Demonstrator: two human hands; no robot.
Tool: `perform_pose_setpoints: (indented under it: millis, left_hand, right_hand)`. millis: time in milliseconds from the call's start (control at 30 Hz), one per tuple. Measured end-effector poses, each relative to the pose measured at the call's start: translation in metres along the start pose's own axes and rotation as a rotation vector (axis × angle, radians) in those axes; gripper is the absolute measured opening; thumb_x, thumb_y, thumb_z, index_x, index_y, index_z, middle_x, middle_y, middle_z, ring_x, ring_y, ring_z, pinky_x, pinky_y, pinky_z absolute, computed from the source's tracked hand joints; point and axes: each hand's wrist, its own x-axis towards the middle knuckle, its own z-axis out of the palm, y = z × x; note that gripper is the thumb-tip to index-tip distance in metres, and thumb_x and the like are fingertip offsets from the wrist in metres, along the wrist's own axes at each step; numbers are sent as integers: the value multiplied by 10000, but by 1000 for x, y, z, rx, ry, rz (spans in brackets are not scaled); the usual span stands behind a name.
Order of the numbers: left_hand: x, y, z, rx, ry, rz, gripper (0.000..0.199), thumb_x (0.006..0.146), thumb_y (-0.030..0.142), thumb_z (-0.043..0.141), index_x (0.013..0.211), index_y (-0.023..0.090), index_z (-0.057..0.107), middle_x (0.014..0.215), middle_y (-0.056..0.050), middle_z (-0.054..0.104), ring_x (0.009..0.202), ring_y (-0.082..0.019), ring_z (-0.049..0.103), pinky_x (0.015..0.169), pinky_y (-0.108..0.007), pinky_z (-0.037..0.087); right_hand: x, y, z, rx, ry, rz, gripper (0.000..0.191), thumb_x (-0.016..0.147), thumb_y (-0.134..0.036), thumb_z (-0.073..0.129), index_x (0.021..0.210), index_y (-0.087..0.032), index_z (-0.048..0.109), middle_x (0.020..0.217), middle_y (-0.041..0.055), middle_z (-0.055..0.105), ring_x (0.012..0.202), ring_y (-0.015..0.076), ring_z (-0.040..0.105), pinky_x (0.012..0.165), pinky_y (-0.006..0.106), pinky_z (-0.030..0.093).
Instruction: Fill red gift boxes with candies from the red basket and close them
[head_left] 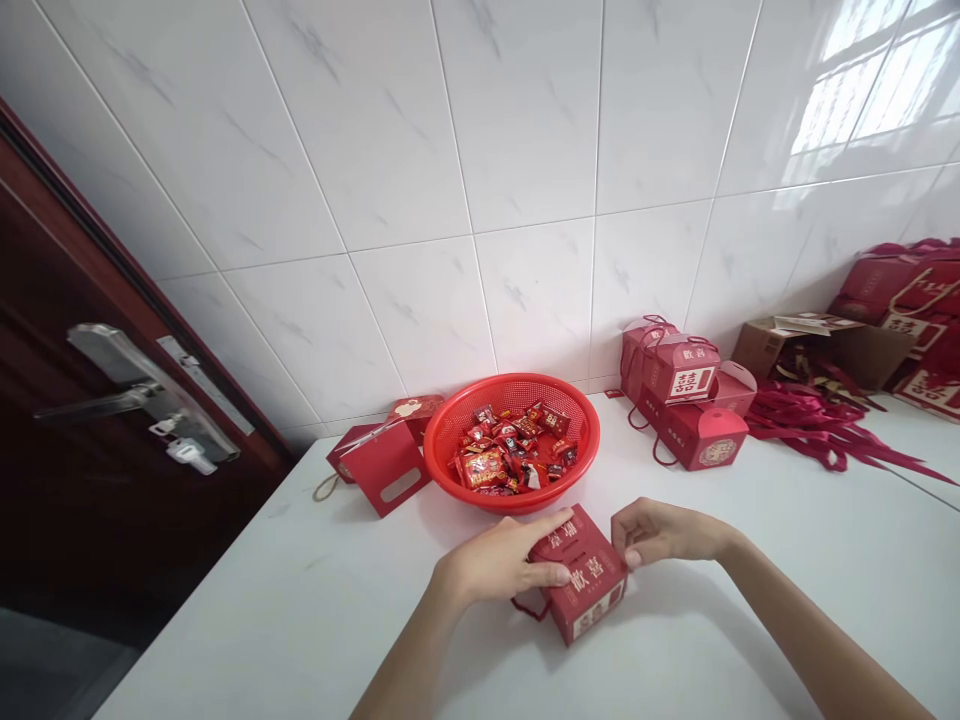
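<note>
Red gift box [592, 575] rests on the white table [300, 570], just in front of the candy basket [437, 450], with pale lettering on its top and a dark red cord [531, 610] looped at its left side. Left hand [499, 565] lies over the box's left part, thumb and forefinger spread apart on the top; its other fingers are hidden. Right hand [656, 532] is at the right edge of the box, fingers curled and thumb tip against or very near that edge; whether it pinches anything I cannot tell.

Wrapped candies [517, 450] lie inside the red basket, which has holes in its wall. Left of it, red packaging [386, 470] leans and overlaps, a beige cord loop [325, 488] at one end. To the right stand stacked red boxes [667, 390] with dark red cords, then a heap of ribbons [810, 420], an open cardboard box [757, 348] and more red boxes [930, 310] by the tiled wall [532, 150]. Keys [191, 454] hang at the lock of the dark door [67, 250] on the left.
</note>
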Motion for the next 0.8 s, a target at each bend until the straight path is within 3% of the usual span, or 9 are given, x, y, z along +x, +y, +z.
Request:
perform_pose_setpoints:
  millis: [133, 233, 367, 500, 600, 700, 800]
  left_hand:
    - [0, -1, 3, 65, 22, -43, 829, 863, 611, 608, 1586, 364, 286, 1498, -67, 544, 1388, -363, 464, 1109, -499, 399]
    - [0, -3, 2, 62, 23, -17, 831, 863, 627, 602, 1586, 365, 285, 1497, -53, 549, 1387, -357, 470, 1109, -481, 407]
    - [0, -2, 0, 60, 18, 8, 833, 867, 619, 603, 1588, 342, 292, 1466, -42, 583, 1380, -354, 481, 1120, -466, 400]
    - [0, 1, -2, 28, -12, 48, 783, 893, 560, 594, 1586, 352, 295, 1450, -38, 598, 1335, -335, 538, 1092, -449, 426]
    - [0, 2, -3, 18, -17, 47, 800, 887, 561, 603, 1589, 335, 292, 1487, -44, 563, 1373, -326, 504, 1109, -434, 411]
    - [1, 1, -4, -16, -28, 56, 794, 887, 540, 612, 1586, 335, 298, 1500, -30, 550, 1377, -301, 504, 1117, -410, 410]
    - [4, -1, -4, -48, -14, 89, 785, 874, 523, 637, 1574, 340, 331, 1495, -21, 554, 1364, -287, 518, 1101, -384, 429]
  right_hand:
    - [4, 4, 6, -6, 192, -54, 466, 833, -611, 685, 968, -166, 656, 982, 68, 690, 780, 169, 618, 744, 322, 496]
    - [6, 6, 11, -36, 202, -57, 508, 886, -637, 595, 1086, -176, 666, 1110, 98, 686, 848, 198, 640, 797, 353, 511]
    - [7, 5, 17, -44, 220, -60, 550, 906, -675, 530, 1012, -155, 677, 980, 85, 689, 863, 212, 632, 829, 372, 511]
    - [10, 6, 20, -75, 255, -76, 570, 917, -690, 496, 1040, -156, 654, 1009, 87, 683, 847, 197, 619, 820, 368, 509]
    - [12, 10, 21, -142, 312, -58, 567, 930, -697, 445, 902, -165, 641, 902, 68, 665, 808, 193, 602, 796, 363, 510]
    - [14, 14, 21, -188, 359, -47, 472, 944, -606, 458, 853, -175, 625, 870, 60, 665, 789, 191, 602, 782, 364, 520]
    - [15, 15, 22, -213, 368, -72, 276, 898, -419, 527, 994, -185, 639, 986, 63, 700, 763, 176, 619, 765, 357, 526]
